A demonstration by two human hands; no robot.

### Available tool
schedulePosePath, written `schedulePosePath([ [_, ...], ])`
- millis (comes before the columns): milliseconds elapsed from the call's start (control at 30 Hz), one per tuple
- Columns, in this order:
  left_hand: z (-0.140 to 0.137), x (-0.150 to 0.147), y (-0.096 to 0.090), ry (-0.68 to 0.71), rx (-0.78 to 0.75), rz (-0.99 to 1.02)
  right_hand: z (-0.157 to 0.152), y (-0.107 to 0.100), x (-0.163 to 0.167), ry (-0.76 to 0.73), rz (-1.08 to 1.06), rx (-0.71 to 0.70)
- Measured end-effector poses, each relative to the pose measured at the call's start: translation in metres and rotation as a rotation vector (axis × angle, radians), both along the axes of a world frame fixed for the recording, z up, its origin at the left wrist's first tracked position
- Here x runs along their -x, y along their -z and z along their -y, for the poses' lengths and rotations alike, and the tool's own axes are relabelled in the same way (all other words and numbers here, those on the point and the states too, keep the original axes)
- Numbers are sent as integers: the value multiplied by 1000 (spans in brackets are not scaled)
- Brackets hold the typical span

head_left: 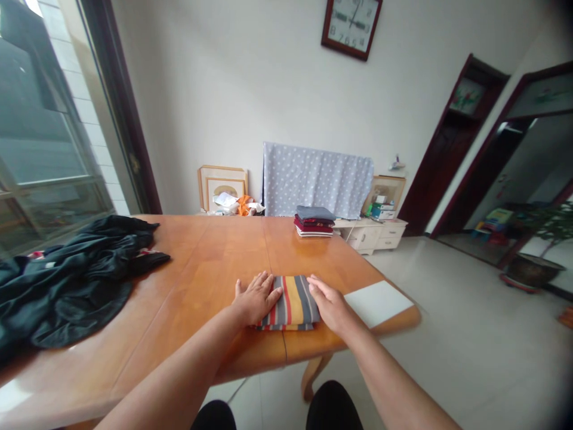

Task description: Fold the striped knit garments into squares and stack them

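dark clothes heap (pixel 67 280); folded garment stack (pixel 314 221), white sheet (pixel 378 303), wall clock (pixel 351 25)

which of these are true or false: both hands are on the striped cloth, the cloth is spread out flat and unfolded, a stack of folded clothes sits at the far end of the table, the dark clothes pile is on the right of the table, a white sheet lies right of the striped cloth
1. Both hands rest on the striped cloth. True: the left hand and the right hand lie flat on its two sides.
2. The cloth is unfolded. False: it is folded into a small rectangle.
3. A stack of folded clothes sits at the table's far end. True.
4. The dark clothes pile is on the right. False: it lies on the left.
5. A white sheet lies right of the striped cloth. True.
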State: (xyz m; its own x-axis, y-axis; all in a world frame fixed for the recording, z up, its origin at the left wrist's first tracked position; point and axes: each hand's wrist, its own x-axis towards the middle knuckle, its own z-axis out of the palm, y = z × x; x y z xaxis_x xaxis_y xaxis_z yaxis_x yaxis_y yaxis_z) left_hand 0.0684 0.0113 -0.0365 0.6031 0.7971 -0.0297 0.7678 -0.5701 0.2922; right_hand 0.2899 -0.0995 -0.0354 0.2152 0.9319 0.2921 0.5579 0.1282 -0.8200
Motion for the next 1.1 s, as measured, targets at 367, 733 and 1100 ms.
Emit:
schedulePosePath([
  [367,-2,1,-2,33,8,-13,50,5,3,-25,346,-249],
  [733,3,1,-3,4,-14,4,-49,-36,66,-227,242,-98],
  [1100,8,22,-13,58,76,245,-61,-7,75,-326,262,92],
])
